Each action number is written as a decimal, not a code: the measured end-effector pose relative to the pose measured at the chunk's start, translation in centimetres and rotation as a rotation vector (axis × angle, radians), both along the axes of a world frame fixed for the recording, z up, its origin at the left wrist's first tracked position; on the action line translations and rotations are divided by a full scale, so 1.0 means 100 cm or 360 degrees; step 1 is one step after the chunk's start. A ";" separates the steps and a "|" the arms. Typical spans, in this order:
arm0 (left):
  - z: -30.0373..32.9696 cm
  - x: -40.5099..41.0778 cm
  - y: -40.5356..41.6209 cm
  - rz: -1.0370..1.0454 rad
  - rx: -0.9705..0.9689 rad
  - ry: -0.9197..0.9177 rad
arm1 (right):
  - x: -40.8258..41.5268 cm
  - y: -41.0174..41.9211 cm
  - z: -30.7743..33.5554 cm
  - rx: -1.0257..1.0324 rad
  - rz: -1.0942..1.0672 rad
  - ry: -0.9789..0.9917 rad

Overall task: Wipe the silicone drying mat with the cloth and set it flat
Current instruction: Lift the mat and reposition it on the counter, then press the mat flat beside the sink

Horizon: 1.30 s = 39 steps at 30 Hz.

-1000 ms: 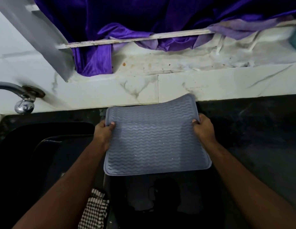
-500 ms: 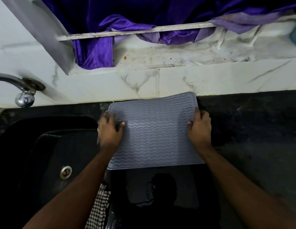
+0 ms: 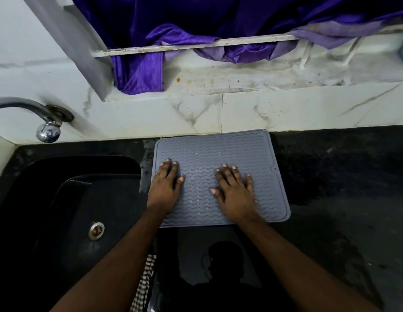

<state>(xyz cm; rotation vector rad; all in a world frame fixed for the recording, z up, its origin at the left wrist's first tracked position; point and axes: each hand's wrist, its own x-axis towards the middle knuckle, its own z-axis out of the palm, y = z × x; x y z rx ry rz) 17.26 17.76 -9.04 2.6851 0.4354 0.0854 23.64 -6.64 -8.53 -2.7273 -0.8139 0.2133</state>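
Mat laid down, being pressed flat.
The grey silicone mat [image 3: 220, 176] lies on the dark worktop [image 3: 342, 199] beside the sink [image 3: 60, 199]; left hand [image 3: 165, 185] and right hand [image 3: 235, 192] press it, fingers spread, gripping nothing. Next, likely lifting off.

Grey wave-ribbed silicone mat [image 3: 220, 154] flat on black counter (against wall), checked cloth [image 3: 144, 287] at sink edge

Home kitchen: black sink [image 3: 60, 199], tap [image 3: 47, 129], marble backsplash [image 3: 286, 109]
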 end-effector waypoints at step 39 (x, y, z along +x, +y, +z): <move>0.020 -0.089 -0.027 -0.0098 0.0087 0.0257 | -0.048 -0.013 0.006 -0.0123 -0.0226 -0.0147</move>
